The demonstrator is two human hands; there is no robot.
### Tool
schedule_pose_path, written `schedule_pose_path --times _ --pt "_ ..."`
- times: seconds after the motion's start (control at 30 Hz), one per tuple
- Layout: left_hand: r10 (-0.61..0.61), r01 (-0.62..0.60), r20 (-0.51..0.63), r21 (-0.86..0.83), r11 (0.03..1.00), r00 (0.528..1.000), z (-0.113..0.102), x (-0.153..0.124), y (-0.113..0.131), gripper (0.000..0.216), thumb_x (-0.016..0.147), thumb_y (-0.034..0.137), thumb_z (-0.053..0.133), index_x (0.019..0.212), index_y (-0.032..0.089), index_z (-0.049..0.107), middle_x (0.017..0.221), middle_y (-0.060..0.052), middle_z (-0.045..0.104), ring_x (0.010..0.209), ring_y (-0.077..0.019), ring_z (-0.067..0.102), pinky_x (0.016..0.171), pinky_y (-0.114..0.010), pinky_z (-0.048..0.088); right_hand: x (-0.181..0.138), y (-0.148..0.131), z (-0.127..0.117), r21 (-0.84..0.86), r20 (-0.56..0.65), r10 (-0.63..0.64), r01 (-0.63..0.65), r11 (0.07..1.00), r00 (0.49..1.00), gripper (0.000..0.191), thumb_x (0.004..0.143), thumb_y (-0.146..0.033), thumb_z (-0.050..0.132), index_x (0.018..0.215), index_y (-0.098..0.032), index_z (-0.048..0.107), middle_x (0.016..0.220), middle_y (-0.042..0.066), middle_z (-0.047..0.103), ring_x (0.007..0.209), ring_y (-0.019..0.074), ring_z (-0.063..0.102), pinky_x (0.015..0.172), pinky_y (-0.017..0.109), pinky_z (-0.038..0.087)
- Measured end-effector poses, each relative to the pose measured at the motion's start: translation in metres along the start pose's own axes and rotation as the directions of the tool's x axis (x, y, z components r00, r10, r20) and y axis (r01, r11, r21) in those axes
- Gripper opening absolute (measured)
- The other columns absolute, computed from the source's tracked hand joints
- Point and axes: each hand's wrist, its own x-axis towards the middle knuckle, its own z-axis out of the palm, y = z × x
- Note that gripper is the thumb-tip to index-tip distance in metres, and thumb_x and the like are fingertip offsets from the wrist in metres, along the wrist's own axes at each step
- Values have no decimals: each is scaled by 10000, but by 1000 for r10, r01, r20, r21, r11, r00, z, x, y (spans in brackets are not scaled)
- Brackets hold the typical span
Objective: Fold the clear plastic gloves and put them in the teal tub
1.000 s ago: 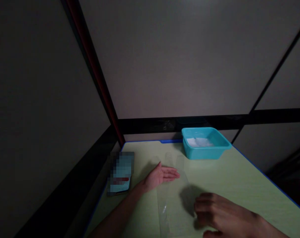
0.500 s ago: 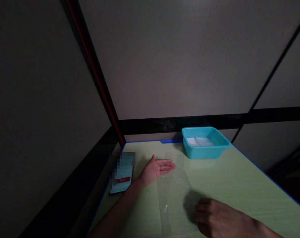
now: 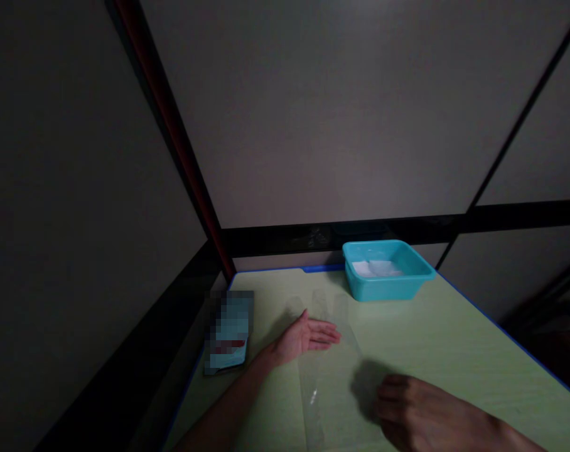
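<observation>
A clear plastic bag (image 3: pixel 334 392) lies flat on the pale green table, its strap-like handles at the far end. My left hand (image 3: pixel 304 338) is open over the upper part of the bag, palm turned up and fingers stretched to the right; whether it presses on the plastic I cannot tell. Near the bag's lower right edge, my right hand (image 3: pixel 414 408) is closed with its fingers curled under. What those fingers hold, if anything, is hidden. A dark shadow falls on the table just left of the right hand.
A turquoise plastic basin (image 3: pixel 386 285) with white, paper-like pieces (image 3: pixel 374 269) inside stands at the back right. On the left lies a phone (image 3: pixel 233 326), its screen partly blurred out. The table (image 3: pixel 454 351) has a blue edge and stands against a panelled wall (image 3: pixel 322 125).
My left hand has slid toward me and a little to the right over the bag. The right hand has shifted slightly right and stays closed. The view has tilted a little.
</observation>
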Motion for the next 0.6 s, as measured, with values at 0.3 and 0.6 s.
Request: schedule_pose_path --times 0.3,0.6 --pt "-2 2 -4 -10 1000 1000 0 0 2 700 837 570 150 1089 42 535 1122 -205 532 1041 -277 492 917 -419 258 0 1 14 15 -82 14 -13 1000 997 200 811 -163 451 630 -179 533 649 1 540 649 147 458 551 313 267" --pt "-12 12 -16 -1 1000 1000 3 0 5 688 837 569 151 1071 58 548 1130 -198 527 1047 -276 488 918 -413 257 -5 1 7 74 -50 15 -11 997 999 203 810 -182 450 637 -174 557 658 11 556 637 146 465 553 319 292"
